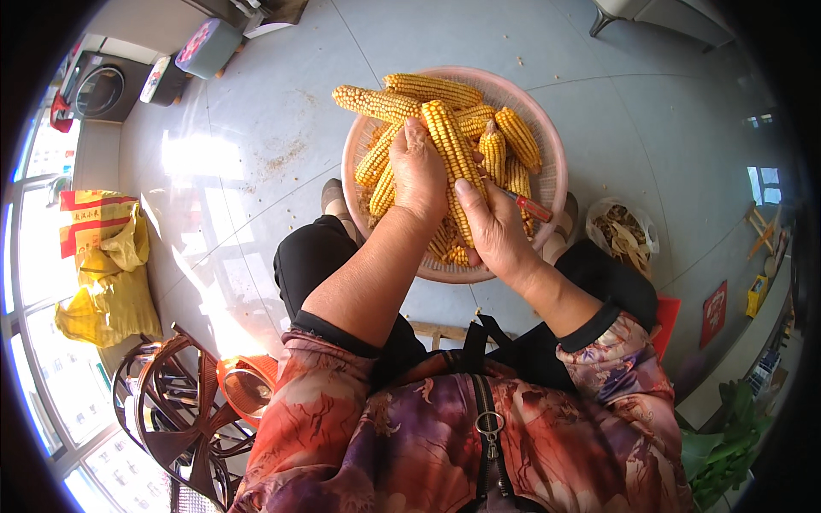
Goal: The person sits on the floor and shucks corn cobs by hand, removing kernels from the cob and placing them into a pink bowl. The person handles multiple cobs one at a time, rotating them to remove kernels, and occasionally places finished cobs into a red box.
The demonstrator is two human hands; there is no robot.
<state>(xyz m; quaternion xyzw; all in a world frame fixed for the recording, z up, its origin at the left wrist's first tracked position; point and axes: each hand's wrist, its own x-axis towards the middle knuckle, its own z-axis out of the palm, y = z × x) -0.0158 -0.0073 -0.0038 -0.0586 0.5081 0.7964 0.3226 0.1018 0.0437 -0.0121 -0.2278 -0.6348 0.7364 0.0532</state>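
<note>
A long ear of dried yellow corn (449, 144) is held in both hands above a pink plastic basket (557, 141). My left hand (420, 173) grips it from the left, and its fingertips show past the cob's right side. My right hand (497, 221) holds the lower part, thumb on the kernels and most fingers hidden underneath. Several more ears of corn (518, 138) lie in the basket. One ear (375, 104) sticks out over the rim, near my left thumb. Beside my right hand is a red-handled tool (533, 208), maybe a screwdriver; its tip is hidden.
On the right stands a plastic bag (622, 231) of husks and debris. Yellow sacks (115, 282) lean at the left, near a dark rattan-like chair (186, 410) and an orange basket (250, 388). Stools (208, 48) stand far left. Crumbs dot the tiled floor (276, 96).
</note>
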